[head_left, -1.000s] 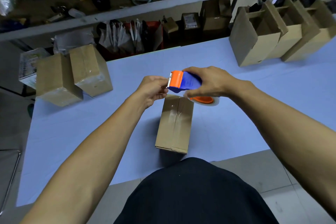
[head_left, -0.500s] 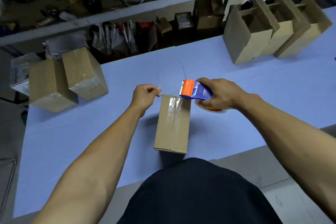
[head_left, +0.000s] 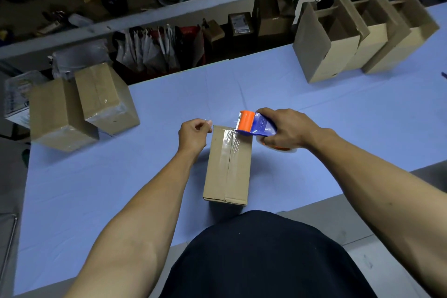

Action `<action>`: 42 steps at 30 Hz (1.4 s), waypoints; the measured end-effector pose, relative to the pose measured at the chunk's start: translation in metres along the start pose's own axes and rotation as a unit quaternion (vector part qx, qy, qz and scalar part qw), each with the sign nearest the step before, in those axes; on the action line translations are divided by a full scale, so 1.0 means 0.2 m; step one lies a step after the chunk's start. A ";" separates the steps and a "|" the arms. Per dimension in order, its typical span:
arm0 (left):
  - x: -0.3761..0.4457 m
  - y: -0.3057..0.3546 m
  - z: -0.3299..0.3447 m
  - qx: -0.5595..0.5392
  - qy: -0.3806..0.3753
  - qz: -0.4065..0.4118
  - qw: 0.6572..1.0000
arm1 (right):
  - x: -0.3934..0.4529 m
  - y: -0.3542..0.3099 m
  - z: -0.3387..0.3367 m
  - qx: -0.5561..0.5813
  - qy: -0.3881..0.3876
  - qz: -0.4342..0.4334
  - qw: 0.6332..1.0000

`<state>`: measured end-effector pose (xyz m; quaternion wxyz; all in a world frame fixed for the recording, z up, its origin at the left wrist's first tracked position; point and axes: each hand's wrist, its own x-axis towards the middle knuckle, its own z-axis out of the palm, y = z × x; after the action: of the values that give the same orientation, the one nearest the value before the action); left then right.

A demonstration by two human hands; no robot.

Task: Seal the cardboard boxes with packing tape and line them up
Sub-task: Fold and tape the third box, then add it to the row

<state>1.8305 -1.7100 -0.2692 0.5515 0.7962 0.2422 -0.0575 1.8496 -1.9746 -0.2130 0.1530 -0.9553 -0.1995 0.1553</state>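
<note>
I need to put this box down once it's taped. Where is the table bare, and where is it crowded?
Bare blue table lies between the two sealed boxes at far left and the box being taped. More lies right of it, in front of the open boxes. It is crowded at that box's far end, where the left hand, right hand and tape dispenser work.

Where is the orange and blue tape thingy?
The tape dispenser is mid-picture in the right hand, at the far right corner of the box.

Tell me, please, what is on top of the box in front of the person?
Clear tape stretches over the far end of the box, from the left hand to the dispenser in the right hand. The box's contents are hidden.
</note>
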 end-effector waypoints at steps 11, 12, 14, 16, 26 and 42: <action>-0.03 -0.01 0.12 -0.014 0.023 -0.099 0.995 | -0.01 0.02 0.04 0.009 0.009 0.017 1.000; -0.04 -0.01 0.12 -0.010 0.013 -0.143 0.990 | -0.02 0.02 0.04 0.010 0.010 0.019 1.000; -0.05 -0.02 0.14 0.015 0.018 -0.160 0.987 | -0.03 0.03 0.04 0.012 0.014 0.021 1.000; -0.08 -0.03 0.14 0.037 0.059 -0.127 0.989 | -0.03 0.02 0.05 0.015 0.024 0.021 0.999; -0.18 0.02 0.23 0.263 0.009 -0.020 0.965 | 0.00 0.00 0.09 0.009 0.028 0.006 1.000; -0.14 -0.02 0.23 0.289 -0.002 -0.033 0.957 | -0.18 0.30 0.10 0.008 0.008 0.012 1.000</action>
<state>1.8127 -1.7600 -0.2795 0.2961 0.9132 0.2401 -0.1444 1.8309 -2.0388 -0.2438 0.1600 -0.9577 -0.1857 0.1506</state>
